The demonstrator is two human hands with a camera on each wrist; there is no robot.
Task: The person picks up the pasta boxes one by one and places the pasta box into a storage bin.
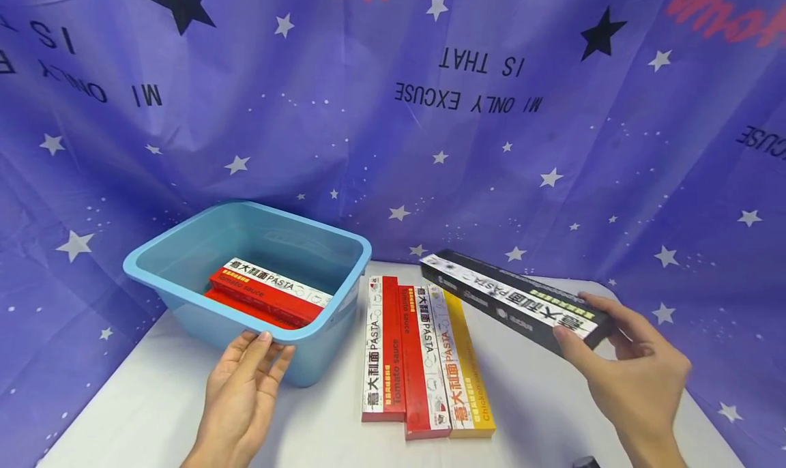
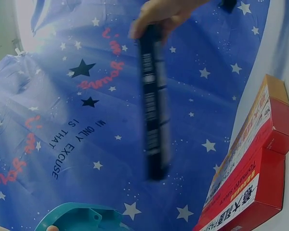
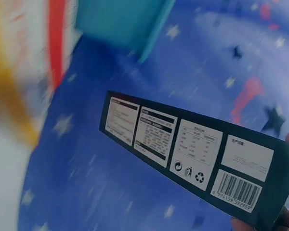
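Note:
My right hand [image 1: 638, 366] grips the near end of a long black pasta box [image 1: 516, 297], thumb on one side and fingers on the other. The box is raised and tilted, its far end over the yellow box in the head view. In the right wrist view its back panel with a barcode shows. My left hand [image 1: 242, 393] pinches the front rim of a blue plastic basin [image 1: 362, 250], thumb on top and fingers below. Inside the basin lie red tomato sauce pasta boxes [image 1: 270, 294], one on top of another.
On the white table [image 1: 325, 427], right of the basin, two red pasta boxes [image 1: 393, 359] and a yellow pasta box [image 1: 475, 379] lie side by side. A purple star-patterned cloth [image 1: 467, 168] hangs behind. A small dark object [image 1: 586, 462] shows at the bottom edge.

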